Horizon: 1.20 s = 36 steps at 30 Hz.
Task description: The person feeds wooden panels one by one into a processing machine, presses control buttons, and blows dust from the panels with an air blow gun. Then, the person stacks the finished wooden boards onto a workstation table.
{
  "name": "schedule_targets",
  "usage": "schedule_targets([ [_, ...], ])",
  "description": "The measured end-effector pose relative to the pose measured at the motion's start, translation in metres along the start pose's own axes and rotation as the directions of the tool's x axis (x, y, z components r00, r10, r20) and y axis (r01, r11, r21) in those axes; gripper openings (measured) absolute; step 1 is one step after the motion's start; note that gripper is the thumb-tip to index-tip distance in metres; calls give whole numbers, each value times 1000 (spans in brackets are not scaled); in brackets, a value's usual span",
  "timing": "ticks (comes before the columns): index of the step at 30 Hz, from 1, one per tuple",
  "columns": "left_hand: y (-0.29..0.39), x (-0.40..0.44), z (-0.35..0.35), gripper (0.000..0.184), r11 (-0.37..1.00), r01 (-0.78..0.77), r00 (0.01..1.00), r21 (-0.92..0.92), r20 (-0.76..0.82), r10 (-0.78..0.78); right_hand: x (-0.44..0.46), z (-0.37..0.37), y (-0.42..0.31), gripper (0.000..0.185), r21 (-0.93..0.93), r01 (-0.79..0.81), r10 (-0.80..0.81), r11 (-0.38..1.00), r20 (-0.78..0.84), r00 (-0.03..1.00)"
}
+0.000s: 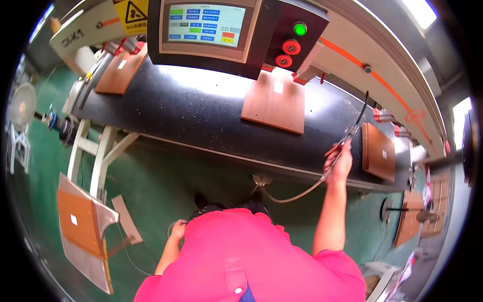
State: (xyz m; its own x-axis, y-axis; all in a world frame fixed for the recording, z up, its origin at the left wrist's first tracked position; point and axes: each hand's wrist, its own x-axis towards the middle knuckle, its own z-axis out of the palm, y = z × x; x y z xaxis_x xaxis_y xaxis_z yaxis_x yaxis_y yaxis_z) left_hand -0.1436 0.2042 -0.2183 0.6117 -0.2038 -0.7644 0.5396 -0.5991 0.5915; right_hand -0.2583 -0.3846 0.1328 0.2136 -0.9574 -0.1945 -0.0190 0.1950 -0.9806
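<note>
Plainly, the right hand [340,163] has its fingers wrapped around a slim tool [348,135], perhaps an air gun, though blur leaves that uncertain. Its black nozzle [364,108] points away from the person, over the worktop [191,105], between the middle brown panel [274,111] and the right-hand panel stack [380,153]. A pale hose [297,198] sags from the grip. The left hand [178,229] is low beside the pink shirt [226,251]; whether its fingers pinch anything, I cannot tell.
</note>
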Motion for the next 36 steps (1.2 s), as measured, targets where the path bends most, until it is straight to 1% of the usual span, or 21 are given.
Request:
schedule_targets([
  [2, 9, 17, -33, 22, 987, 36, 999, -156, 28, -32, 8, 5, -18, 51, -31, 57, -58, 998, -49, 997],
  [5, 35, 20, -81, 20, 997, 81, 994, -9, -69, -82, 8, 20, -40, 51, -78, 83, -89, 994, -78, 993],
  [10, 38, 31, -121, 19, 993, 115, 991, -18, -67, -116, 14, 38, -52, 52, -167, 55, -74, 984, -109, 991],
  [14, 33, 34, -126, 19, 991, 126, 990, -37, -53, -128, 32, 41, -48, 52, -181, 38, -54, 983, -83, 995],
  [16, 40, 33, -121, 19, 989, 143, 989, -45, -43, -145, 28, 45, -53, 52, -189, 27, -49, 982, -115, 992],
  [22, 51, 45, -99, 18, 985, 151, 988, -85, -23, -153, 35, 40, -47, 53, -152, -22, 11, 988, -74, 997],
  [23, 50, 48, -99, 18, 983, 158, 986, -98, -30, -161, 37, 39, -44, 51, -196, -10, -6, 981, -82, 997],
  [24, 37, 60, -98, 19, 982, 89, 996, -165, 31, -86, 39, 44, -45, 51, -255, -84, 37, 963, -184, 982],
  [25, 39, 65, -93, 19, 990, 33, 999, -134, 33, -29, 36, 46, -47, 50, -289, -116, 41, 950, -251, 967],
  [26, 26, 87, -98, 20, 998, -49, 984, 35, 171, 42, 56, 30, -40, 51, -296, -153, 88, 943, -222, 971],
  [27, 56, 68, -85, 20, 999, -30, 1000, 13, 5, 30, 75, 12, -34, 51, -268, -142, 107, 953, -141, 984],
  [28, 59, 75, -81, 22, 998, -69, 998, -2, 5, 69, 72, 13, -36, 51, -297, -112, 71, 948, -144, 987],
  [29, 72, 78, -74, 22, 998, -69, 992, 5, -105, 69, 69, 12, -38, 51, -291, -73, 39, 954, -121, 992],
  [30, 83, 82, -71, 22, 997, -78, 992, -7, -103, 77, 61, 14, -41, 52, -267, -37, 19, 963, -69, 997],
  [31, 96, 88, -69, 21, 996, -90, 992, -14, -87, 89, 54, 15, -45, 52, -270, -56, 43, 961, -54, 998],
  [33, 153, 76, -69, 19, 988, -134, 990, -71, -61, 130, 47, 22, -41, 52, -148, -40, 37, 988, -28, 999],
  [35, 208, 63, -76, 17, 962, -231, 972, -145, -79, 222, 36, 28, -33, 52, -103, -40, 39, 994, -8, 999],
  [36, 235, 57, -84, 18, 956, -251, 967, -149, -82, 241, 27, 30, -25, 53, -76, -39, 39, 996, -1, 999],
])
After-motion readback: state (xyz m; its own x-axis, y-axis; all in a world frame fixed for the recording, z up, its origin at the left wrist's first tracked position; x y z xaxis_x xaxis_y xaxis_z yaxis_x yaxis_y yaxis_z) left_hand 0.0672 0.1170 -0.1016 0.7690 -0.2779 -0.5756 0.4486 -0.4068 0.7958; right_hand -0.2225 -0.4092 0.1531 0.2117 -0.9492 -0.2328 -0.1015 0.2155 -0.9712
